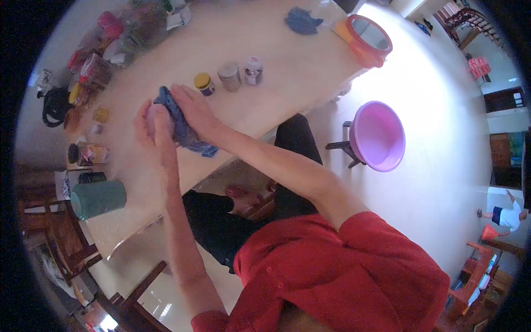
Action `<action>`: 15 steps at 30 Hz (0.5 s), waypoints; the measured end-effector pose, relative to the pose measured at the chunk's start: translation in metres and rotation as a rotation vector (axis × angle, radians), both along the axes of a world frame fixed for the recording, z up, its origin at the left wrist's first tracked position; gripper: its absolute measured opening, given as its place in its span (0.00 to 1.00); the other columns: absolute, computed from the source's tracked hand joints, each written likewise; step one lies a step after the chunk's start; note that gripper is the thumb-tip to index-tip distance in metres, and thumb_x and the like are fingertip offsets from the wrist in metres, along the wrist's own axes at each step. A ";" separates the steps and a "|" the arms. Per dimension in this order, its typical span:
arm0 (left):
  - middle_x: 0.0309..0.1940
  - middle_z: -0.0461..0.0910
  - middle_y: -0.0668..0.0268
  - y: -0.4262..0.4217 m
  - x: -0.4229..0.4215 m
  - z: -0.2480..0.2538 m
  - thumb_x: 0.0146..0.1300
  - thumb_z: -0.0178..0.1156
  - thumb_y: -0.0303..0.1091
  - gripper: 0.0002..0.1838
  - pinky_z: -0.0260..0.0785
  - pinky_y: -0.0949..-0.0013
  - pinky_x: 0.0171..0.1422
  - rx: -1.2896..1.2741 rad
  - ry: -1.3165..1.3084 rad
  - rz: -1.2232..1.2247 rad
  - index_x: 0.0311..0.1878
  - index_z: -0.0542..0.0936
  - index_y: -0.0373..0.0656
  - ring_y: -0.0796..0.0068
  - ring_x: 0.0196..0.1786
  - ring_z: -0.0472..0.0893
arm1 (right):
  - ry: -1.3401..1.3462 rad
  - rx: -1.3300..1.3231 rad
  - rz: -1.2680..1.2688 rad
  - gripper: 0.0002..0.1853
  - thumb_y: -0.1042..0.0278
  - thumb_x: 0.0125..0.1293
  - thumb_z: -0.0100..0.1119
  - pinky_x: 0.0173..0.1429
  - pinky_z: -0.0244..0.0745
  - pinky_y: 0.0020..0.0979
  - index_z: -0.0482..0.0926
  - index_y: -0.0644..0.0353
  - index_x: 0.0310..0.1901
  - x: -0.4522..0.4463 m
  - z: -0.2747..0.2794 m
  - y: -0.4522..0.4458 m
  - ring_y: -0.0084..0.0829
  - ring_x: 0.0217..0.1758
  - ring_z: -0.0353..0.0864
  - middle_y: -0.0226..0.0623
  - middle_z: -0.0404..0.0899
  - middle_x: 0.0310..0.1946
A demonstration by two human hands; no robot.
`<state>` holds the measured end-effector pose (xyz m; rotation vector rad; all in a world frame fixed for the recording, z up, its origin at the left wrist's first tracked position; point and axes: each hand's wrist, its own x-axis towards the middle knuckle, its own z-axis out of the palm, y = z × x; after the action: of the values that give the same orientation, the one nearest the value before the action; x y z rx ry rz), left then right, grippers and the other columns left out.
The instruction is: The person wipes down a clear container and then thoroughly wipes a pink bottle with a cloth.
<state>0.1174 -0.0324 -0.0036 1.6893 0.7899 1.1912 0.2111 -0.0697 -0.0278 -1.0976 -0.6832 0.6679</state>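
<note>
My left hand [156, 130] and my right hand [194, 113] press together on a blue cloth [178, 119] above the table [243, 119]. The cloth is bunched between the palms, and its lower end hangs toward the table edge. Something pale may be inside my left hand's grip, but the fingers hide it. Just beyond my right hand stand a small jar with a yellow lid [204, 83], a clear jar [229, 76] and a white bottle with a label [254, 71].
Another blue cloth [303, 21] and a red-framed mirror [369, 36] lie at the far end. Jars and a green container [98, 199] line the left side. A pink basin [378, 136] rests on a stool [349, 148]. A person [506, 214] is far right.
</note>
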 end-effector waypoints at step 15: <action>0.44 0.74 0.63 -0.003 0.006 -0.005 0.61 0.54 0.33 0.13 0.66 0.69 0.52 0.300 0.024 0.192 0.46 0.76 0.37 0.72 0.45 0.74 | -0.507 -0.210 -0.149 0.11 0.71 0.63 0.40 0.44 0.69 0.45 0.68 0.66 0.44 -0.015 -0.087 -0.014 0.52 0.42 0.73 0.52 0.71 0.40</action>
<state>0.1231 -0.0358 -0.0087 1.9050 0.8342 1.4838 0.1966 -0.0835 -0.1151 -1.5203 -0.9655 0.3347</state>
